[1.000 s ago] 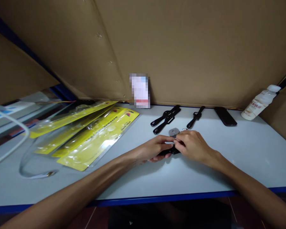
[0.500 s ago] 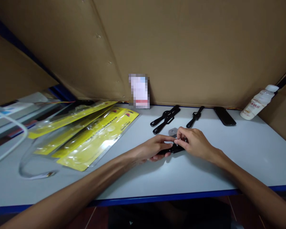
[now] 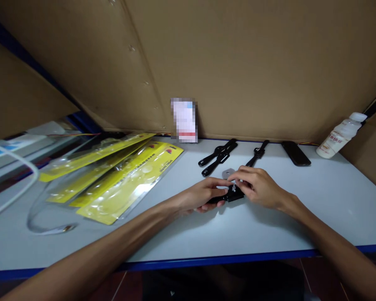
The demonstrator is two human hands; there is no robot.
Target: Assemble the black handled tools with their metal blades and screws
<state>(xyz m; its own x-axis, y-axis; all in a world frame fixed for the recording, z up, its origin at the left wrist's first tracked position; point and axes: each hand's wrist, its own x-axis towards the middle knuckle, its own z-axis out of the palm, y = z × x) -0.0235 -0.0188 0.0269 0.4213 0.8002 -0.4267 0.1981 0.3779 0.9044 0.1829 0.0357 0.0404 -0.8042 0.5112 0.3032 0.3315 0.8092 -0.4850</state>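
Observation:
My left hand [image 3: 210,193] is closed around the handle of a black spokeshave [image 3: 236,195], held low over the table. A small silver screw [image 3: 234,188] stands up from the middle of its body. Over that body hovers my right hand [image 3: 259,184], its fingers bent and apart, the fingertips close to the screw. The tool's far handle is hidden behind the right hand. Just beyond the fingers is a flat grey metal blade [image 3: 228,173] with a hole in it.
Behind my hands lie two overlapping black spokeshaves [image 3: 219,158] and another spokeshave [image 3: 258,154]. A dark phone [image 3: 296,153] and a tilted white bottle [image 3: 341,136] are at the right. Yellow blister packs [image 3: 125,184] and a white cable [image 3: 50,230] occupy the left.
My right fingers have come off the middle of the spokeshave and spread, so the silver screw shows. The left hand keeps its hold in the same place.

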